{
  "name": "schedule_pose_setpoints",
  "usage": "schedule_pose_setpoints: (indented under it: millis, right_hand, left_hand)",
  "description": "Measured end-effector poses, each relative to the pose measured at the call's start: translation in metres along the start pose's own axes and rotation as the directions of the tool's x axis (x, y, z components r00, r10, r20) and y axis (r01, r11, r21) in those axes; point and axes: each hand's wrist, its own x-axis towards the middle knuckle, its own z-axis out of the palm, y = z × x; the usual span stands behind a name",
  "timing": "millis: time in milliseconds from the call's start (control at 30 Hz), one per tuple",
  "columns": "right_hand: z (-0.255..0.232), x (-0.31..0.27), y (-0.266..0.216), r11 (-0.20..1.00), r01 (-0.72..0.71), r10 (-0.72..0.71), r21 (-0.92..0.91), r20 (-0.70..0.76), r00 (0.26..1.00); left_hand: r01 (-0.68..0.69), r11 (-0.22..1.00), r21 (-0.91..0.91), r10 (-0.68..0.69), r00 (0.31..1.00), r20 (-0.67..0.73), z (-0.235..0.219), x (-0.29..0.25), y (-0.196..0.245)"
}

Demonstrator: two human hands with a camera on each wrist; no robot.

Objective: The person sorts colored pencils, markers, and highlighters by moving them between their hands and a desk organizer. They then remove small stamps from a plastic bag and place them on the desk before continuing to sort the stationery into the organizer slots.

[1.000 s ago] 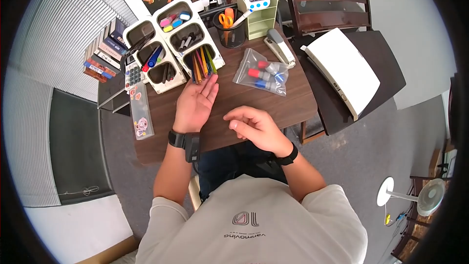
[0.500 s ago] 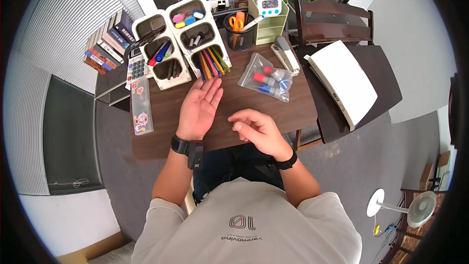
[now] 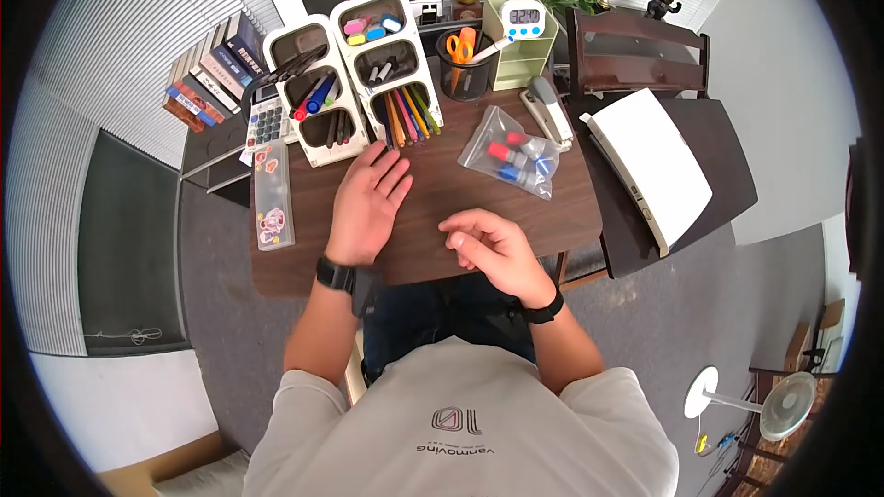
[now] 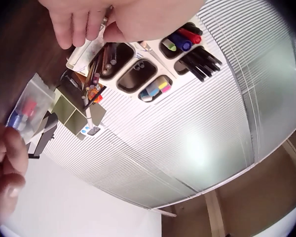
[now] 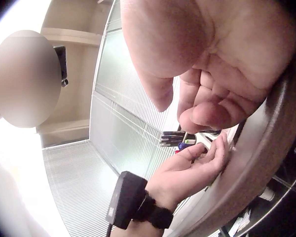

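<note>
My left hand (image 3: pixel 364 212) is over the table with palm turned up and fingers extended, holding nothing. Its fingertips are just in front of a white desk organizer (image 3: pixel 355 57). Coloured pencils (image 3: pixel 412 116) lean out of the organizer's front right compartment, close to those fingers. Dark pens, blue and red markers, and highlighters (image 3: pixel 373 29) fill other compartments. My right hand (image 3: pixel 497 248) hovers near the table's front edge, fingers loosely curled and nothing in them. Beyond it lies a clear zip bag (image 3: pixel 509 153) with several red- and blue-capped bottles.
A stapler (image 3: pixel 547 114) lies right of the bag. Behind stand a black mesh pen cup (image 3: pixel 463 78) with orange scissors and a green holder (image 3: pixel 521 60) bearing a digital timer (image 3: pixel 524 20). A clear pencil case (image 3: pixel 273 198) and calculator (image 3: pixel 267 122) are at left.
My left hand has drawn slightly left and back from the pencils. The right hand keeps its loose curl. The head view has shifted a little.
</note>
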Motion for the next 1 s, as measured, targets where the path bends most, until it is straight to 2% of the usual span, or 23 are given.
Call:
schedule_pose_setpoints:
  millis: [67,100,133,167,200,233,333,400,433,500,533,600,633,700,733,800,833,933,967,1000]
  right_hand:
    - [0.000,0.003,-0.001,1.000,-0.001,0.001,0.014,0.001,1.000]
    - [-0.001,0.003,0.000,1.000,-0.001,0.001,0.007,0.003,1.000]
    - [-0.001,0.002,0.001,1.000,-0.004,0.004,0.002,0.005,1.000]
    - [0.000,0.001,0.001,1.000,-0.006,0.006,0.009,0.008,1.000]
    - [-0.001,0.002,0.001,1.000,-0.004,0.004,0.004,0.011,1.000]
    - [-0.001,0.003,0.001,1.000,-0.002,0.002,-0.003,0.018,1.000]
    - [-0.001,0.004,0.003,1.000,-0.002,0.002,-0.011,0.027,1.000]
    - [-0.002,0.004,0.003,1.000,-0.002,0.002,-0.013,0.030,1.000]
    - [-0.002,0.003,0.003,1.000,-0.001,0.001,-0.020,0.029,1.000]
    - [-0.002,0.002,0.004,1.000,0.004,-0.004,-0.003,0.026,1.000]
    - [-0.001,0.002,0.004,1.000,0.008,-0.009,0.014,0.024,1.000]
    - [-0.002,0.002,0.002,1.000,0.005,-0.005,0.010,0.020,1.000]
    - [-0.002,0.002,0.002,1.000,0.001,-0.001,0.009,0.014,1.000]
    - [-0.001,0.001,0.003,1.000,0.010,-0.010,0.018,0.011,1.000]
    - [-0.002,0.001,0.003,1.000,0.018,-0.018,0.025,0.011,1.000]
    - [-0.002,0.000,0.003,0.999,0.027,-0.027,0.020,0.011,1.000]
    - [-0.002,0.000,0.003,0.999,0.035,-0.035,0.012,0.015,0.999]
    - [-0.003,0.001,0.003,1.000,0.020,-0.020,-0.001,0.025,1.000]
    - [-0.003,0.001,0.002,1.000,0.018,-0.018,0.001,0.023,1.000]
    - [-0.003,0.001,0.002,1.000,0.024,-0.024,0.012,0.020,1.000]
  left_hand:
    - [-0.113,0.981,0.159,0.115,0.993,-0.002,0.006,-0.024,0.010]
    - [-0.113,0.980,0.165,0.116,0.993,-0.005,0.003,-0.025,0.015]
    - [-0.259,0.838,0.481,0.284,0.959,0.021,-0.003,-0.027,0.023]
    - [-0.356,0.579,0.733,0.426,0.899,0.101,-0.009,-0.029,0.031]
    - [-0.440,0.361,0.822,0.551,0.812,0.193,-0.018,-0.024,0.039]
    - [-0.433,0.179,0.884,0.589,0.766,0.256,-0.033,-0.017,0.049]
    - [-0.357,0.175,0.918,0.598,0.779,0.189,-0.032,-0.012,0.071]
    - [-0.292,0.057,0.955,0.625,0.756,0.194,-0.031,-0.004,0.076]
    - [-0.293,0.057,0.954,0.624,0.756,0.195,-0.026,-0.001,0.079]
    - [-0.162,-0.161,0.974,0.531,0.817,0.224,-0.010,0.002,0.082]
    - [-0.163,-0.159,0.974,0.532,0.817,0.224,-0.003,0.007,0.082]
    - [-0.056,-0.285,0.957,0.457,0.869,0.187,0.008,0.016,0.084]
    - [-0.058,-0.288,0.956,0.457,0.869,0.190,0.007,0.020,0.083]
    - [-0.163,-0.361,0.918,0.501,0.797,0.338,-0.005,0.031,0.079]
    - [-0.165,-0.364,0.917,0.499,0.797,0.341,-0.010,0.034,0.078]
    - [-0.234,-0.324,0.917,0.583,0.714,0.388,-0.019,0.032,0.078]
    - [-0.232,-0.330,0.915,0.580,0.715,0.390,-0.019,0.026,0.080]
    - [-0.196,0.142,0.970,0.612,0.788,0.070,-0.019,-0.009,0.080]
    - [-0.194,0.140,0.971,0.610,0.790,0.070,-0.025,-0.022,0.076]
    - [-0.268,0.279,0.922,0.636,0.771,0.031,-0.031,-0.034,0.070]
